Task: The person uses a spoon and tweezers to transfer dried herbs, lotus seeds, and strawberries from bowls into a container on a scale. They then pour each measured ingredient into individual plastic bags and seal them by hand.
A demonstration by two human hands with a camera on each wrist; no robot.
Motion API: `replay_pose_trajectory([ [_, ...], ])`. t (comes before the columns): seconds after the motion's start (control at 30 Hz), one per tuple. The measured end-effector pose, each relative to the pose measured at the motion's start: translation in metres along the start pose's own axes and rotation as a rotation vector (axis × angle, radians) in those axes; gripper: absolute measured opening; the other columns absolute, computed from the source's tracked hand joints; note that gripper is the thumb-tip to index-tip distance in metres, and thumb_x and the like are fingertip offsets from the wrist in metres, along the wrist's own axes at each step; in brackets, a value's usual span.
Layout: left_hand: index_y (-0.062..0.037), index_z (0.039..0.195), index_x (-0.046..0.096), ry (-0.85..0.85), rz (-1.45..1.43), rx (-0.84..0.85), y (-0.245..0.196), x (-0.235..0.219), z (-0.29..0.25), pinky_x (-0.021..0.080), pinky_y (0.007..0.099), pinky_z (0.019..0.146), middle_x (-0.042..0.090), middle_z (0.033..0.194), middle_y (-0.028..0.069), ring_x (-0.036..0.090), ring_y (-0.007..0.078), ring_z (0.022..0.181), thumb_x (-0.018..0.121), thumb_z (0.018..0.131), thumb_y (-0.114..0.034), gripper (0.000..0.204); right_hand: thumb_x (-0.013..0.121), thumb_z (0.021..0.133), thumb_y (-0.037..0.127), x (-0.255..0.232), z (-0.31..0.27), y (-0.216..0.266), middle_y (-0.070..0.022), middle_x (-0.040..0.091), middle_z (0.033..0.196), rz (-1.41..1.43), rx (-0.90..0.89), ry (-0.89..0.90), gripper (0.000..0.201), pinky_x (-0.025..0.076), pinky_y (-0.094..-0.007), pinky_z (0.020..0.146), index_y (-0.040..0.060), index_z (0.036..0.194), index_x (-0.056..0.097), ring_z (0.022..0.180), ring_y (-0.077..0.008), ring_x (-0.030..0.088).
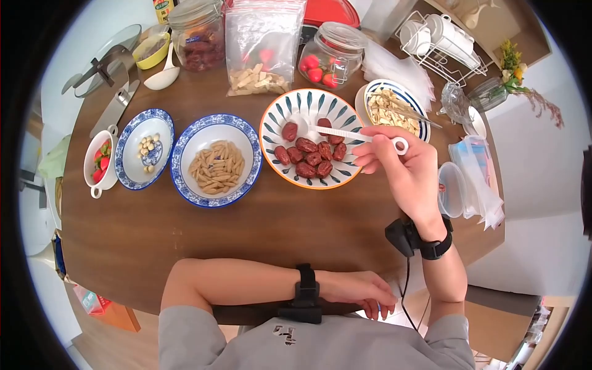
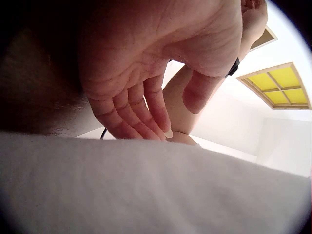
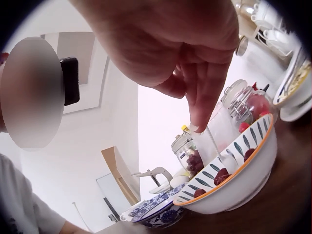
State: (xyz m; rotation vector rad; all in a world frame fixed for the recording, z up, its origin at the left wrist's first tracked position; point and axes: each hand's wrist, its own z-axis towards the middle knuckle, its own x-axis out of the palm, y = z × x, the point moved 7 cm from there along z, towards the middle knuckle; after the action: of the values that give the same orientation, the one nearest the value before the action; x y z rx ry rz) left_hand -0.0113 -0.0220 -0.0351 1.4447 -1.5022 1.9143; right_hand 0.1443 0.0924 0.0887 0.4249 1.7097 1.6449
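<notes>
My right hand (image 1: 407,172) pinches the white handle of a spoon (image 1: 343,132) between thumb and fingers, over a striped bowl with an orange rim (image 1: 269,111). Several red dates (image 1: 306,145) lie in that bowl, and the spoon's head is down among them at the far left side. From the right wrist view, the fingertips of the right hand (image 3: 200,97) point down to the handle above the bowl. My left hand (image 1: 361,288) hangs loosely curled at the table's near edge, holding nothing. Its palm and bent fingers fill the top of the left wrist view.
Left of the date bowl stand a blue-rimmed bowl of pale brown strips (image 1: 216,169), a patterned plate with small pale pieces (image 1: 131,161) and a white strawberry bowl (image 1: 112,175). Behind are glass jars (image 1: 333,46), a zip bag (image 1: 264,37) and a bowl of slices (image 1: 425,131).
</notes>
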Motion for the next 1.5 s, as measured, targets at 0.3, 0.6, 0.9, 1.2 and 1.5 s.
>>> replay_pose_trajectory([
  [0.3, -0.0022, 0.099, 0.063, 0.012, 0.001, 0.004, 0.002, 0.0, 0.002, 0.049, 0.0246, 0.077, 0.065, 0.093, 0.0048, 0.061, 0.0124, 0.082, 0.06, 0.094, -0.03, 0.029, 0.045, 0.1, 0.012, -0.004, -0.004, -0.022, -0.0168, 0.071, 0.087, 0.221, 0.132, 0.038, 0.027, 0.056, -0.0265, 0.068, -0.0088, 0.111, 0.059, 0.075, -0.0171, 0.069],
  [0.6, -0.002, 0.099, 0.063, 0.01, 0.015, -0.001, 0.003, 0.0, 0.003, 0.049, 0.0246, 0.077, 0.064, 0.093, 0.0055, 0.062, 0.0133, 0.083, 0.059, 0.094, -0.029, 0.028, 0.046, 0.102, 0.018, -0.006, -0.019, -0.056, -0.02, 0.069, 0.099, 0.466, 0.278, 0.039, 0.031, 0.056, -0.029, 0.076, -0.0069, 0.118, 0.053, 0.084, -0.0204, 0.069],
  [0.9, -0.001, 0.102, 0.062, 0.016, 0.04, -0.003, 0.001, 0.0, 0.001, 0.049, 0.0254, 0.079, 0.063, 0.098, 0.0053, 0.061, 0.0128, 0.086, 0.055, 0.097, -0.028, 0.028, 0.046, 0.102, 0.02, -0.04, -0.045, -0.04, -0.0209, 0.069, 0.099, 0.474, 0.205, -0.066, 0.032, 0.056, -0.0286, 0.075, -0.0067, 0.118, 0.054, 0.086, -0.022, 0.07],
  [1.2, -0.0035, 0.104, 0.062, -0.013, 0.072, -0.077, -0.005, 0.003, -0.003, 0.046, 0.0258, 0.085, 0.064, 0.1, 0.0035, 0.058, 0.011, 0.089, 0.051, 0.1, -0.027, 0.026, 0.044, 0.102, 0.018, -0.178, -0.153, -0.02, -0.0203, 0.069, 0.094, 0.287, 0.005, -0.561, 0.032, 0.054, -0.0261, 0.068, -0.0085, 0.118, 0.054, 0.079, -0.0202, 0.069],
  [1.5, -0.003, 0.107, 0.061, -0.022, 0.064, -0.087, -0.005, 0.003, -0.004, 0.046, 0.0259, 0.086, 0.064, 0.101, 0.0036, 0.058, 0.0118, 0.089, 0.051, 0.1, -0.026, 0.026, 0.048, 0.1, 0.012, -0.206, -0.207, -0.033, -0.0176, 0.069, 0.092, -0.075, 0.077, -0.786, 0.026, 0.052, -0.0255, 0.067, -0.0067, 0.116, 0.058, 0.076, -0.0173, 0.067],
])
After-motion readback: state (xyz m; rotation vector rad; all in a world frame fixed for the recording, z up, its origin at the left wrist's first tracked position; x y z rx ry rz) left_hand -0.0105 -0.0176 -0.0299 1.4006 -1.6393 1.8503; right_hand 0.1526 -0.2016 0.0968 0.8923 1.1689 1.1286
